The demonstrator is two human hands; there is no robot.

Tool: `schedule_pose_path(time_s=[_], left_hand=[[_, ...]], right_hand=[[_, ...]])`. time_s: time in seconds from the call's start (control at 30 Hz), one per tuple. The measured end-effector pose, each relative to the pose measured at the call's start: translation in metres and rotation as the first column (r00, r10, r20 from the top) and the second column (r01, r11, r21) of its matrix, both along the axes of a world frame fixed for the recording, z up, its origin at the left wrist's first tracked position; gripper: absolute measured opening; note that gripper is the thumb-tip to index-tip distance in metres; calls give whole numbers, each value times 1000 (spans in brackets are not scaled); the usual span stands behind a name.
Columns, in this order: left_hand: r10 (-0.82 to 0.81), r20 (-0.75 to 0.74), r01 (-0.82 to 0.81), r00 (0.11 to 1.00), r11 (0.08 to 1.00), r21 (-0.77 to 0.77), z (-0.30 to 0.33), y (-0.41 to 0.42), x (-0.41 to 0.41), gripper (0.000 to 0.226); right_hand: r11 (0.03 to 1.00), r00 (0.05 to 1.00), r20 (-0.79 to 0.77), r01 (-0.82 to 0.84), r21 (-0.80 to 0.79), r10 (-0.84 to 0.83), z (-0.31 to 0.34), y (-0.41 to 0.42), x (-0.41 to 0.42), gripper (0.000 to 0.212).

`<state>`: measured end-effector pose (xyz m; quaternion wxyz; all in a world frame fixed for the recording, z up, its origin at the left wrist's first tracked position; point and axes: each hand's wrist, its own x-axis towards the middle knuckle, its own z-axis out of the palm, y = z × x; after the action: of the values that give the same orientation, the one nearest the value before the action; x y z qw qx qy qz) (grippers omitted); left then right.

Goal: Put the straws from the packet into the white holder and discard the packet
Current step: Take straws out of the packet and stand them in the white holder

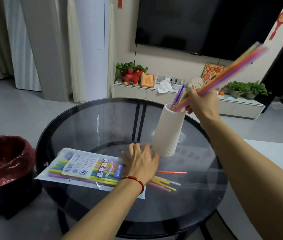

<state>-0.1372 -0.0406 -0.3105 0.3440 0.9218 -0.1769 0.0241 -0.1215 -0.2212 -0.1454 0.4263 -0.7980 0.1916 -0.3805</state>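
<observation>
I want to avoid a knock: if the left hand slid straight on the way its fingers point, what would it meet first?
Most likely the base of the ribbed white holder. The left hand lies flat on the round glass table, its fingertips just beside the holder's foot; depth looks close, so it might tip.

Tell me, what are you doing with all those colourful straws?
A person is filling a white holder on the glass table with straws. The right hand grips a bunch of straws, its lower ends at the holder's mouth, where some straws already stand. The left hand rests flat on the packet, which still has straws inside. A few loose straws lie beside it. A red-lined bin sits on the left.
</observation>
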Motion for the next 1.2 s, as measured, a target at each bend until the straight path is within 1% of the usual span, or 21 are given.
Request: schedule_pose_path(time_s=[0.07, 0.13, 0.17, 0.27, 0.37, 0.5, 0.57, 0.63, 0.7, 0.73, 0.77, 0.8, 0.83, 0.9, 0.93, 1.0, 1.07, 1.1, 1.13, 1.17, 1.2], left_hand=[[12, 12, -11, 1000, 1000, -14, 4, 3, -1, 37], [22, 12, -21, 1000, 999, -25, 7, 6, -2, 35], [26, 14, -26, 1000, 999, -26, 9, 8, -2, 35], [30, 20, -29, 999, 1000, -10, 11, 13, -3, 35], [16, 15, -16, 1000, 1000, 9, 11, 19, -4, 39], [-2, 16, 1, 1000, 999, 36, 11, 25, -3, 42], [-56, 17, 54, 998, 996, 65, 11, 29, -2, 45], [-150, 35, 148, 988, 987, 57, 12, 34, -2, 47], [-255, 90, 254, 963, 967, 24, 16, 44, -4, 46], [-303, 116, 301, 946, 953, 32, 18, 50, -4, 48], [-352, 137, 344, 926, 936, 81, 18, 56, -5, 52], [-405, 150, 379, 902, 908, 178, 17, 61, -5, 59], [-459, 140, 401, 877, 862, 311, 13, 66, -6, 71], [-509, 27, 420, 861, 738, 528, 2, 76, -8, 98], [-506, -33, 430, 862, 694, 577, -4, 80, -8, 109], [-487, -82, 429, 869, 663, 614, -10, 87, -6, 119], [-463, -77, 404, 883, 665, 629, -8, 93, -2, 121], [-455, -76, 396, 887, 666, 632, -7, 95, 0, 121], [-451, -73, 392, 889, 671, 630, -7, 96, 1, 121], [-453, -67, 392, 889, 676, 624, -7, 95, 1, 120], [-455, -61, 393, 888, 683, 616, -7, 94, 2, 120]], right_hand=[[994, 992, -123, -47, -94, 35, 6, 3, 4, 19], [986, 962, -261, -110, -124, 75, 9, 5, 8, 19], [983, 946, -313, -127, -130, 81, 11, 6, 9, 23], [981, 929, -353, -160, -115, 110, 15, 9, 10, 32], [978, 938, -326, -166, -129, 116, 19, 11, 8, 32], [964, 963, -254, -143, -223, 85, 20, 12, 2, 33], [958, 978, -199, -109, -266, 56, 17, 14, -2, 42], [939, 995, -101, -56, -341, 22, 13, 17, -8, 43], [908, 997, 74, 12, -418, 20, 7, 22, -21, 30], [889, 986, 153, 15, -458, 63, 2, 26, -29, 20], [861, 975, 182, -16, -508, 126, -6, 29, -38, 11], [825, 970, 141, -85, -559, 196, -17, 31, -47, 7], [783, 967, 28, -187, -593, 252, -32, 32, -55, 6], [703, 917, -288, -397, -591, 276, -68, 32, -68, 10], [679, 874, -419, -465, -568, 248, -87, 29, -74, 14], [692, 779, -595, -541, -477, 199, -123, 21, -85, 29], [728, 623, -763, -603, -326, 174, -156, 19, -95, 62], [720, 540, -827, -636, -279, 157, -172, 21, -100, 80], [701, 493, -859, -662, -265, 140, -186, 24, -104, 94], [688, 489, -863, -671, -276, 131, -196, 27, -106, 104], [682, 521, -843, -666, -302, 136, -202, 30, -106, 109]])
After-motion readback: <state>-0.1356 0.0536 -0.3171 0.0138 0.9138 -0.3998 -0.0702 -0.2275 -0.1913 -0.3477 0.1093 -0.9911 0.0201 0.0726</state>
